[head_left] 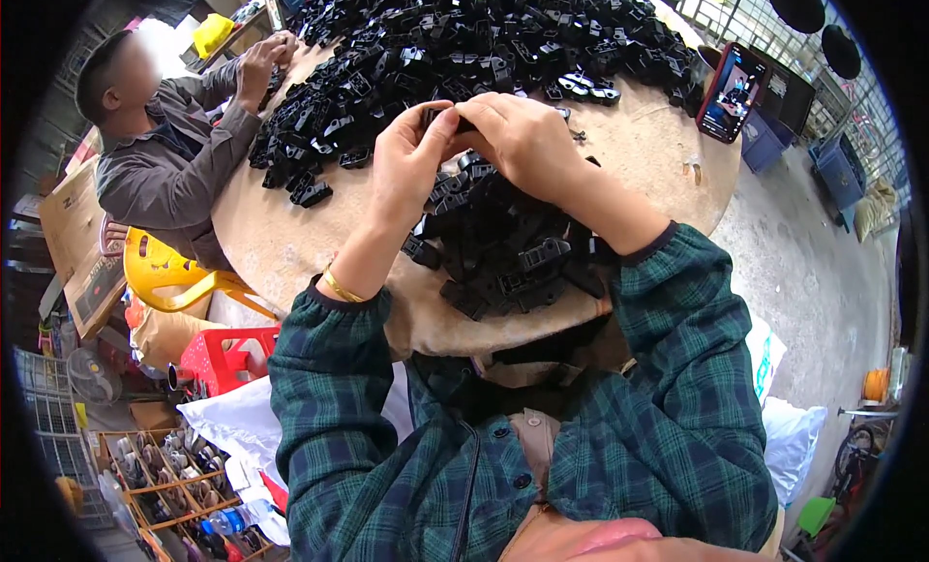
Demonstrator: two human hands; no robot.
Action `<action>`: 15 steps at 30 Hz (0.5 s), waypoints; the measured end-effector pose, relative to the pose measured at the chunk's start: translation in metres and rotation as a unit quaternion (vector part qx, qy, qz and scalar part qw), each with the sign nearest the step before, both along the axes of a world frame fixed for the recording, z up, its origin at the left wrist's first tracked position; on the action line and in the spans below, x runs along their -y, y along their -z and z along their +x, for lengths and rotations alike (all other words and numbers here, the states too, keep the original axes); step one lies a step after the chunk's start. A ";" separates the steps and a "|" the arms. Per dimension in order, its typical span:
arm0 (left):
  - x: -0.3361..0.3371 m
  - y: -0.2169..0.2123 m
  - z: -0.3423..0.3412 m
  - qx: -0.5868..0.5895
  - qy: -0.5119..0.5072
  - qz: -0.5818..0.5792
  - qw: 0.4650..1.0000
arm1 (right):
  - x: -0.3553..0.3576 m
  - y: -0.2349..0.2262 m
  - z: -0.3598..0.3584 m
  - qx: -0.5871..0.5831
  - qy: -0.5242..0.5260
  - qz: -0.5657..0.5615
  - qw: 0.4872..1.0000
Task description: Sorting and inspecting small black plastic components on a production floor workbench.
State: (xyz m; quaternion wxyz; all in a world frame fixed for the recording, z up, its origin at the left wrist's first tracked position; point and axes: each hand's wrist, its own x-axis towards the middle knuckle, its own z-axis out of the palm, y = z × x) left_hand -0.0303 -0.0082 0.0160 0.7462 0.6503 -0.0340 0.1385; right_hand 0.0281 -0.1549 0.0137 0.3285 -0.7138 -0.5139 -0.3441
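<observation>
Closest, the left hand (pixel 411 160) and right hand (pixel 523 136) meet above the round table (pixel 290 243), fingers of both pinched shut on 1 small black plastic part (pixel 463 124). Beneath them lies a near pile of black parts (pixel 503 247); beyond, a larger heap (pixel 464 39), a co-worker's hands (pixel 263 63) and a phone (pixel 733 92).

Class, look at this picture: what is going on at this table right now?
A person in a green plaid shirt holds one small black plastic part between the left hand and right hand, above a round table. A pile of the same black parts lies just below the hands, and a bigger heap covers the far side. A co-worker at the left handles parts too. A phone stands at the right.
</observation>
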 end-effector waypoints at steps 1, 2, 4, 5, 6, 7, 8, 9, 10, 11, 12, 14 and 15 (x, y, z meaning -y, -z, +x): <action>-0.002 0.000 -0.001 0.002 -0.001 -0.012 1.000 | -0.003 0.000 0.000 -0.002 -0.016 0.020 1.000; -0.004 -0.001 -0.001 0.019 -0.015 0.011 1.000 | -0.006 0.000 0.001 -0.004 -0.033 0.040 0.999; -0.009 -0.009 -0.002 0.050 -0.064 0.067 0.994 | 0.000 0.000 0.003 -0.189 -0.087 0.054 0.977; -0.023 -0.010 0.002 0.083 -0.091 0.147 0.981 | 0.002 0.000 0.011 -0.244 -0.092 0.079 0.962; -0.028 -0.018 0.004 0.076 -0.061 0.154 0.983 | 0.011 0.000 0.024 -0.253 -0.097 0.119 0.955; -0.037 -0.028 0.001 0.068 -0.037 0.165 0.983 | 0.014 0.001 0.034 -0.253 -0.082 0.142 0.953; -0.051 -0.031 -0.003 0.020 0.000 0.205 0.979 | 0.017 0.004 0.039 -0.280 -0.057 0.101 0.953; -0.066 -0.031 -0.005 -0.018 0.038 0.275 0.961 | 0.021 0.004 0.044 -0.302 -0.027 0.059 0.951; -0.078 -0.030 -0.008 -0.055 0.075 0.342 0.935 | 0.022 0.010 0.048 -0.302 -0.054 0.021 0.952; -0.082 -0.029 -0.012 -0.095 0.091 0.399 0.908 | 0.017 0.015 0.047 -0.302 -0.078 -0.016 0.950; -0.084 -0.027 -0.014 -0.100 0.107 0.451 0.880 | 0.014 0.020 0.044 -0.333 -0.103 -0.044 0.936; -0.084 -0.026 -0.015 -0.084 0.134 0.575 0.803 | 0.007 0.020 0.038 -0.376 -0.083 -0.106 0.917; -0.086 -0.021 -0.012 -0.088 0.130 0.575 0.803 | 0.006 0.025 0.042 -0.379 -0.095 -0.137 0.910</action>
